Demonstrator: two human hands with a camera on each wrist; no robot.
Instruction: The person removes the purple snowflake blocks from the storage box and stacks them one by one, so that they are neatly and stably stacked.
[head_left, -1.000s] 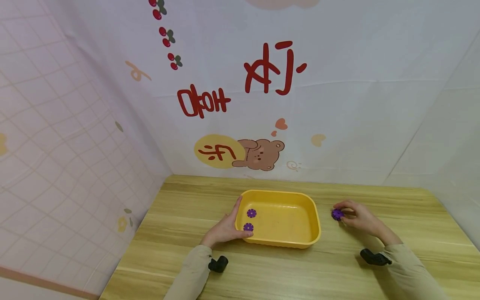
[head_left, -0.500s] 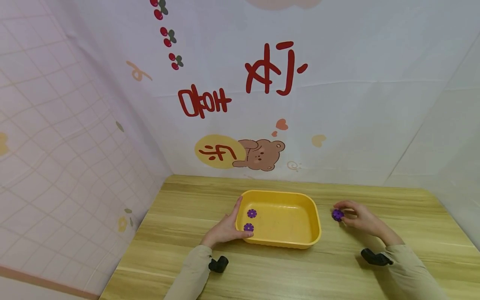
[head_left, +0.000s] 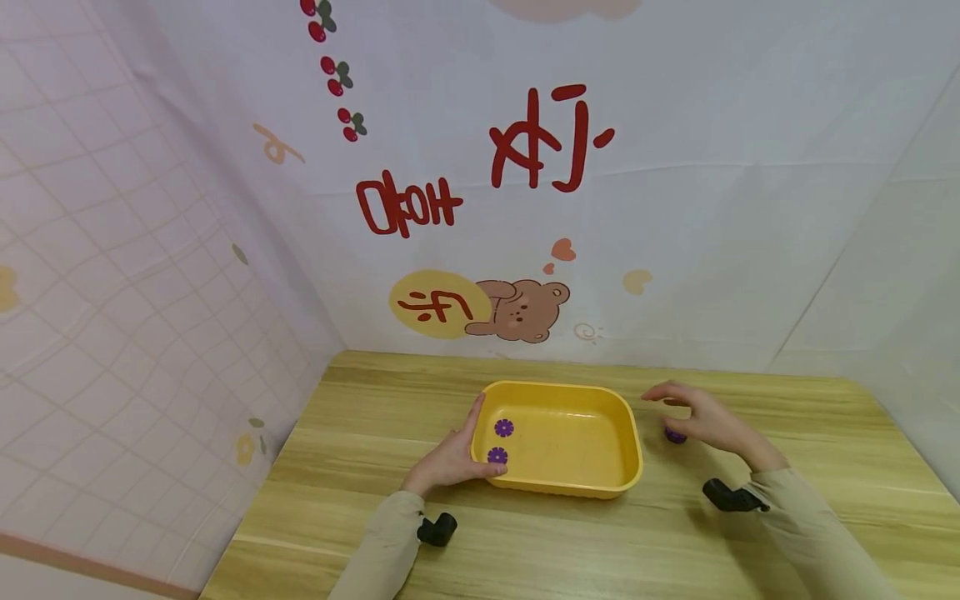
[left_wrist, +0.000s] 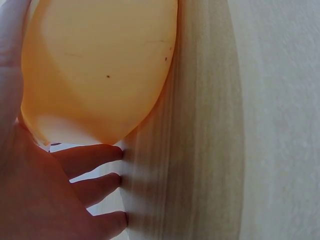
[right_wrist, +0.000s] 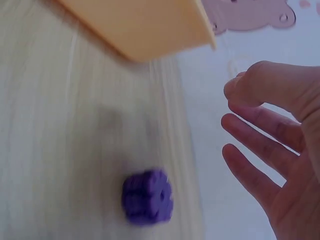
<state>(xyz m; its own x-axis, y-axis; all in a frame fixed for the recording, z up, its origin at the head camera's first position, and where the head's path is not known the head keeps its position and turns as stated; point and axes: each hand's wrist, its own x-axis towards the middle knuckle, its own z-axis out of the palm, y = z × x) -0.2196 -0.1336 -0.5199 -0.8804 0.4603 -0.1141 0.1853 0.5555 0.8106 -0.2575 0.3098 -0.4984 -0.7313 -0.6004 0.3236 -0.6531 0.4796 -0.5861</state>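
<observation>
My left hand (head_left: 450, 457) holds the left end of a yellow plastic tray (head_left: 566, 486), with the thumb over the near rim and the index finger along the left rim. In the left wrist view, the other fingers reach down beside the tray wall (left_wrist: 110, 60). Two purple notched discs, an upper one (head_left: 504, 427) and a lower one (head_left: 497, 455), lie at the tray's left end. My right hand (head_left: 708, 421) hovers right of the tray, fingers loosely bent. No object shows between its fingers. A purple disc stack (right_wrist: 147, 196) stands below it, partly hidden in the head view.
The tray and stack stand on a wood-grain table (head_left: 540, 550). Behind it hangs a white backdrop (head_left: 712, 250) with red characters and a printed bear (head_left: 521, 310). Each sleeve carries a black wrist mount, one on the left (head_left: 437, 529) and one on the right (head_left: 731, 497).
My right hand has lifted off the purple stack and moved slightly left and away from me, towards the tray. My left hand, the tray and the two discs inside stay where they were.
</observation>
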